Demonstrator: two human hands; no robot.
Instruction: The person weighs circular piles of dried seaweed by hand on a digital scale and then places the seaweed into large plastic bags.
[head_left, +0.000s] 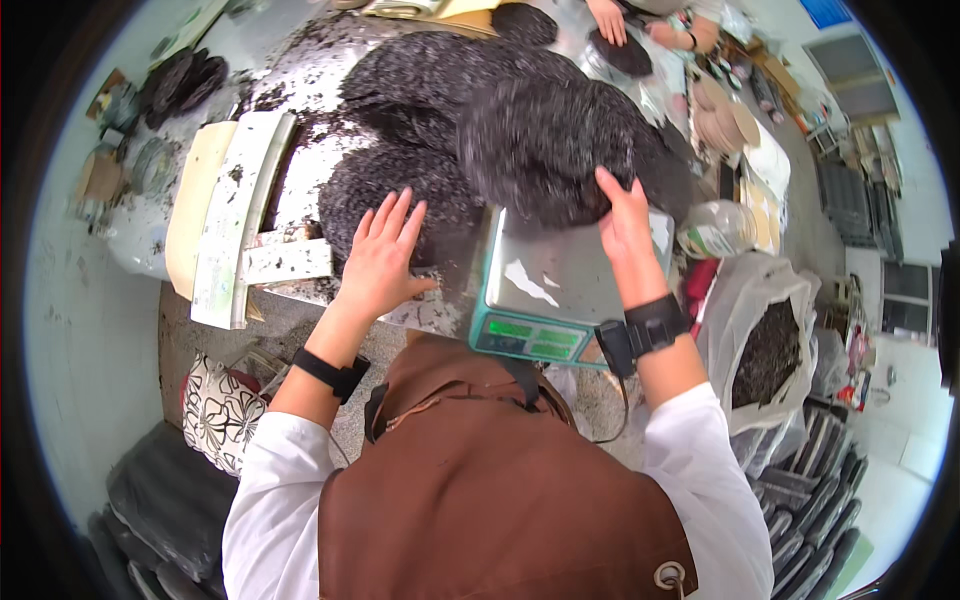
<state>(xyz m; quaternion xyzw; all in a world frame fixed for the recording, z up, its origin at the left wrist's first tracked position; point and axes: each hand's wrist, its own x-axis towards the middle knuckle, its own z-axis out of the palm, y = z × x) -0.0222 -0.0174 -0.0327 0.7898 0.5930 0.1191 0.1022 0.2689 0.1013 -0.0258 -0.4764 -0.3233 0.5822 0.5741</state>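
My right hand (628, 217) grips the edge of a thick round bundle of dark dried seaweed (544, 146), blurred and tilted above the scale. Beneath it, an electronic scale (574, 270) with a steel pan and teal body shows a lit green display. White scraps (529, 281) lie on the pan. My left hand (386, 255) has its fingers spread over or against the near edge of another round dark bundle (397, 180); whether it touches is unclear. Behind these rests a larger dark heap (435, 71), partly hidden by the raised bundle.
Dark crumbs cover the metal table (315, 161). Flat packaging sheets (232, 217) overhang its left edge. A clear plastic jar (716, 229) stands right of the scale, beyond a sack of dark flakes (769, 352). Across the table, another person's hand (607, 19) presses a dark disc (621, 52).
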